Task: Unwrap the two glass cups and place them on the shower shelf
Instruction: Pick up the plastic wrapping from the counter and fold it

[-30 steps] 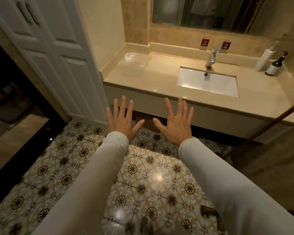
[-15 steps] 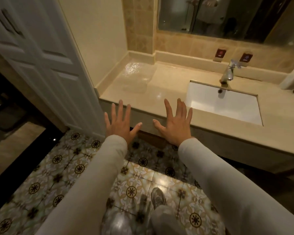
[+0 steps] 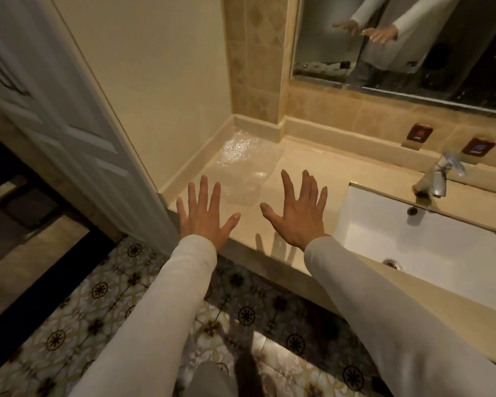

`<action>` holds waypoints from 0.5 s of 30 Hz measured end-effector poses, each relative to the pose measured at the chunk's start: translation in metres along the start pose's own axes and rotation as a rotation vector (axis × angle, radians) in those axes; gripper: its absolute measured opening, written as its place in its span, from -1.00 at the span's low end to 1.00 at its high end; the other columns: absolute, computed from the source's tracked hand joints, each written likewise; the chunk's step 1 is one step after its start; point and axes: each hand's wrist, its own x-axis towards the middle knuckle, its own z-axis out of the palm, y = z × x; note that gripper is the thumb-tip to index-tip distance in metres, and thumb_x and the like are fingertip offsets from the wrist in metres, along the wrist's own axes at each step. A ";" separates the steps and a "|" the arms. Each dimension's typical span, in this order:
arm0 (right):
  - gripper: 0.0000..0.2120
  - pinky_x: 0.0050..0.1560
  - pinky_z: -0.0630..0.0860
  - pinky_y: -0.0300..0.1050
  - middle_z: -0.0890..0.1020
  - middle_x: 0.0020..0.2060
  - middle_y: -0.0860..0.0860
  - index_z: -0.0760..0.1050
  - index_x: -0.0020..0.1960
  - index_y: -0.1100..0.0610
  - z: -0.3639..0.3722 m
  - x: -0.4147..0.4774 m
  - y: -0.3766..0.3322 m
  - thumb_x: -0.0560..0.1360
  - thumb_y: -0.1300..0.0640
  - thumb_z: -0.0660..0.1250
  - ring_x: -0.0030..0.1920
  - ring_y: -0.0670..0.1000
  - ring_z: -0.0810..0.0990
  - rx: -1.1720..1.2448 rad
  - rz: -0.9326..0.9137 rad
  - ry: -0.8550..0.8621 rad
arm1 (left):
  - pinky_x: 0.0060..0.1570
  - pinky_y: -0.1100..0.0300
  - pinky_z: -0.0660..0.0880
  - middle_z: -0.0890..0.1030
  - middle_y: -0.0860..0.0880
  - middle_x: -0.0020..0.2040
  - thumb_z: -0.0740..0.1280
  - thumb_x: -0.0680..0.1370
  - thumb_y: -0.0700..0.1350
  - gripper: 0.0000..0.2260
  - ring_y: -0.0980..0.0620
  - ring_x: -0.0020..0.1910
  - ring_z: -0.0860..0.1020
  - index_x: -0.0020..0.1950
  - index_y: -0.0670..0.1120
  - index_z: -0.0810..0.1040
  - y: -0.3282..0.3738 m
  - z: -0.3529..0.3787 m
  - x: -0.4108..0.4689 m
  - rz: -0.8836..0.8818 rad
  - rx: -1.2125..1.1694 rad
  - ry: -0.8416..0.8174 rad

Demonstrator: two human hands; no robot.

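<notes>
Left hand (image 3: 204, 214): flat, fingers spread wide, palm down, holding nothing — it hovers over the front edge of the bench (image 3: 307, 161).
Right hand (image 3: 299, 214): likewise splayed and empty, above the bench, left of the sink (image 3: 430, 247).
Wrap (image 3: 241, 164): a clear, crinkled bundle lies on the bench's back left corner, just beyond both hands — cups inside cannot be made out.
Tap (image 3: 438, 179): behind the sink.
Mirror (image 3: 407, 38): reflects both hands.
Floor (image 3: 98, 310): patterned tiles.

No legible text. Red tag (image 3: 419, 133) and red-blue tag (image 3: 478, 147) on backsplash (image 3: 341, 133) behind faucet (image 3: 438, 179): markings too small to read.
</notes>
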 end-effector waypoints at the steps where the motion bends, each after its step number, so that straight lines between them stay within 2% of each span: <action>1: -0.18 0.54 -0.27 0.36 -0.10 0.63 0.22 -0.16 0.63 -0.13 0.003 0.010 0.000 0.50 -0.47 -0.05 0.62 0.22 -0.18 0.000 -0.001 0.002 | 0.47 -0.19 -0.23 -0.26 0.01 0.60 -0.15 0.49 0.43 -0.25 -0.09 0.56 -0.27 0.57 0.09 -0.22 -0.001 0.002 0.010 -0.003 0.011 -0.005; 9: -0.19 0.54 -0.27 0.36 -0.11 0.63 0.24 -0.17 0.63 -0.12 0.038 0.103 -0.006 0.53 -0.45 0.01 0.62 0.23 -0.20 0.018 0.032 0.001 | 0.50 -0.20 -0.20 -0.36 0.00 0.57 -0.19 0.51 0.43 -0.26 -0.08 0.54 -0.35 0.55 0.09 -0.32 -0.024 0.031 0.116 0.008 0.022 -0.030; 15: -0.19 0.53 -0.26 0.35 -0.07 0.63 0.24 -0.13 0.64 -0.12 0.062 0.191 -0.018 0.52 -0.44 0.04 0.62 0.22 -0.17 -0.001 0.102 0.002 | 0.50 -0.15 -0.25 -0.33 0.02 0.58 -0.18 0.49 0.43 -0.26 -0.05 0.54 -0.34 0.56 0.11 -0.28 -0.051 0.050 0.225 0.023 -0.073 -0.049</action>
